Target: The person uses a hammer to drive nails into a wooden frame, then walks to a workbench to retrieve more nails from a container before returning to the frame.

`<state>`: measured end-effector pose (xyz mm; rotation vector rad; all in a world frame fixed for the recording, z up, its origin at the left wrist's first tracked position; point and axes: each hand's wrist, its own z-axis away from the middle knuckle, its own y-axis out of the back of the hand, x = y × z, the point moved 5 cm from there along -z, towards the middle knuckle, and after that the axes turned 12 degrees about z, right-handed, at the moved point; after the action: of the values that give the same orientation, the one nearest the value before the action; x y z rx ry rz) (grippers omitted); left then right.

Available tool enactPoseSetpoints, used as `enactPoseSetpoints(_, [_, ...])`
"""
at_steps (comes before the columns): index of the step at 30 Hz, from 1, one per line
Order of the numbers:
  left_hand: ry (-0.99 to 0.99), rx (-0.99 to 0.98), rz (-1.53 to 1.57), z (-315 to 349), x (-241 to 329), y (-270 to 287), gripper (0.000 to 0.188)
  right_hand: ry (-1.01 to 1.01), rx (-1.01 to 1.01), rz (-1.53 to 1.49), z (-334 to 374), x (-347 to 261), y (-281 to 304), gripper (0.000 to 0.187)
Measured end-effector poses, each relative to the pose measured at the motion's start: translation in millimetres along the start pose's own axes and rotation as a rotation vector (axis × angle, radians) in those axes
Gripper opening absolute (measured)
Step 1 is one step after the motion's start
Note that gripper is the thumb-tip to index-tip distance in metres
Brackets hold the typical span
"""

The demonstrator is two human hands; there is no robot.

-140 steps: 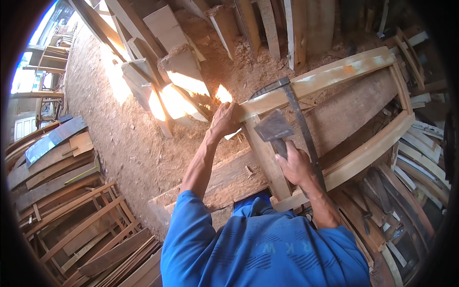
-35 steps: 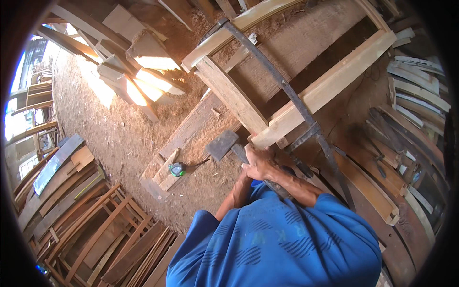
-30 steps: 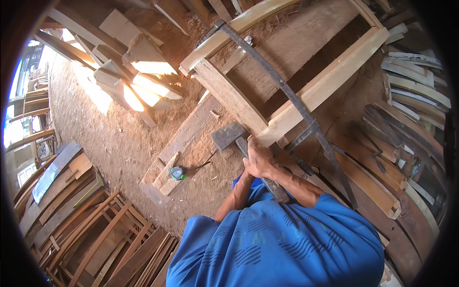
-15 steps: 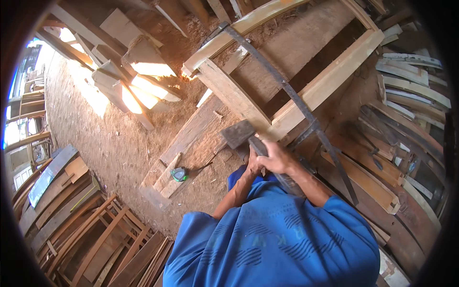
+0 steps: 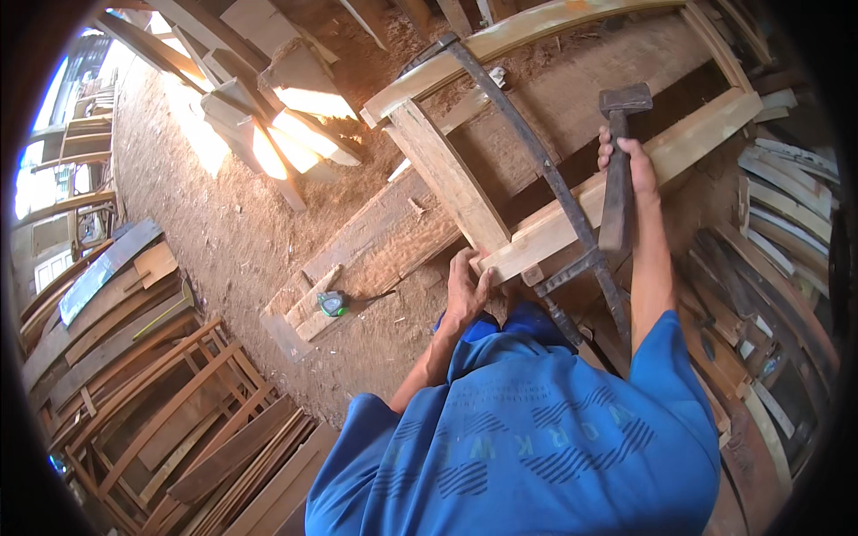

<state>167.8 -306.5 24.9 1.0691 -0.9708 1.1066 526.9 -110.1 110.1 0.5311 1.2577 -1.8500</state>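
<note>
My right hand (image 5: 633,163) is raised over the near rail of the wooden frame, wrapped round the dark handle of a hammer (image 5: 625,100). The blocky head points away from me and the handle end hangs toward my forearm. At the frame's near left corner, my left hand (image 5: 466,288) grips the wood, thumb and fingers against the end of the joint. The pale wooden frame (image 5: 693,143) has a curved far rail and a straight near rail. A long dark bar clamp (image 5: 500,101) lies across both rails, its screw end close to my body.
A green and grey tape measure (image 5: 332,305) rests by a wooden board (image 5: 357,248) on the dusty floor. Stacked timber (image 5: 179,429) lies at the left, and curved offcuts (image 5: 791,223) pile up at the right. Sunlit posts (image 5: 259,116) stand at the far left.
The hammer has gone from near my body, with both hands close together at it, up and right in my right hand. My left hand has moved onto the frame's corner.
</note>
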Motion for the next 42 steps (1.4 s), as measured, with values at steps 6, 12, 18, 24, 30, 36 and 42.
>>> enactPoseSetpoints(6, [0.046,0.073,0.005,-0.8,22.4,-4.6,0.032,-0.149,0.097,-0.070,-81.5,1.6,73.8,0.037])
enactPoseSetpoints(12, [0.090,0.141,0.072,3.3,-14.1,-7.8,0.020,-0.121,0.414,0.433,-90.5,17.5,77.9,0.025])
enactPoseSetpoints(18, [0.522,0.129,0.081,-13.2,10.0,-11.8,0.030,-0.034,0.591,1.734,-96.3,-17.1,76.5,0.052])
enactPoseSetpoints(24, [0.326,0.207,0.248,-15.3,26.0,-14.4,0.031,0.561,0.584,1.838,6.0,-28.1,-19.5,0.044])
enactPoseSetpoints(30, [0.352,0.241,0.294,-13.5,21.4,-21.2,0.039,0.025,-0.235,1.626,129.8,56.5,-86.1,0.031])
enactPoseSetpoints(36, [0.307,0.149,0.333,-17.1,15.2,-18.7,0.039,-0.165,-0.156,1.941,223.0,140.9,-68.3,0.046])
enactPoseSetpoints(42, [0.358,0.052,0.391,-21.8,24.7,-14.3,0.039,-0.321,0.162,1.700,220.9,192.2,-37.4,0.037])
